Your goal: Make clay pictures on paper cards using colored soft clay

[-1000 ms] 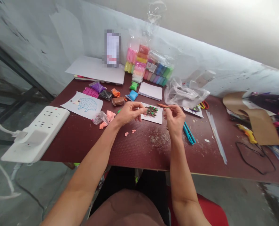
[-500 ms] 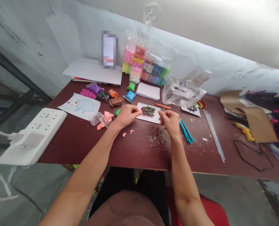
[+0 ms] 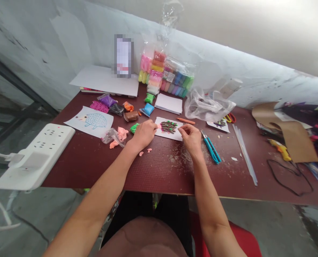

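Fingers had come down beside the white card point(image 3: 177, 136): the left hand point(image 3: 145, 134) curled at its left edge, the right hand point(image 3: 191, 140) bunched at its right. Neither grip could be told. Dark sticks point(image 3: 169, 127) lay on the card, now seemingly steadied.

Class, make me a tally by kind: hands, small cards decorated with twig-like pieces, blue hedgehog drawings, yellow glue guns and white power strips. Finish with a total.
Hands (left hand, right hand): 2
Small decorated cards: 2
Blue hedgehog drawing: 1
Yellow glue gun: 1
White power strip: 1
Total: 7
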Demonstrator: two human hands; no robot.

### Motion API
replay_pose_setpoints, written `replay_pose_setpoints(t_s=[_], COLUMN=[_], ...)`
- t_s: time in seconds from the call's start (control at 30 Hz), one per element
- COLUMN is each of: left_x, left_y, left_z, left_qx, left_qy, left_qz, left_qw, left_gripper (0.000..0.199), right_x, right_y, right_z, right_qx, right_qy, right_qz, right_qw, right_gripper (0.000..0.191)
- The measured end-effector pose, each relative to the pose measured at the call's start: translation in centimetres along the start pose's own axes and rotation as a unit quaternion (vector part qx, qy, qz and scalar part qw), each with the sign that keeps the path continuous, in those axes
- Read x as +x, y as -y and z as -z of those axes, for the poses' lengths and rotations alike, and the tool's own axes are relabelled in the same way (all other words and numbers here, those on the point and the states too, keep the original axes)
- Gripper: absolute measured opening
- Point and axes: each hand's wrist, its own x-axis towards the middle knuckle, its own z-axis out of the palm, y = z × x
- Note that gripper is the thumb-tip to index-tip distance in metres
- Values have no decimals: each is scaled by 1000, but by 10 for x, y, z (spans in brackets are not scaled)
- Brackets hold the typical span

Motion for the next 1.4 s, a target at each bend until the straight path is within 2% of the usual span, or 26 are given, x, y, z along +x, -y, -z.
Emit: replay_pose_setpoints(t_s=[0.23,0.67,1.23,1.4], left_x=[0,0,1,1], left_y=[-5,-5,-4,-4], left_z=[-1,-1,-2,-2], left_qx=[81,72,69,69], left_qy=[39,39,34,30], left_qz=[-18,-24,-30,-29], left_qw=[996,996,997,997], left_gripper=[40,42,41,40], right_x=[2,1,-1,-2], right_y=[-4,-4,3,3], right_z=[-10,-12,-13,-14], right_qx=[-22,-96,-96,-94], right_qy=[-21,-22,1,-1], right_qz=[-7,18,3,8], right_qw=[1000,995,995,996], right_gripper=[14,11,18,14])
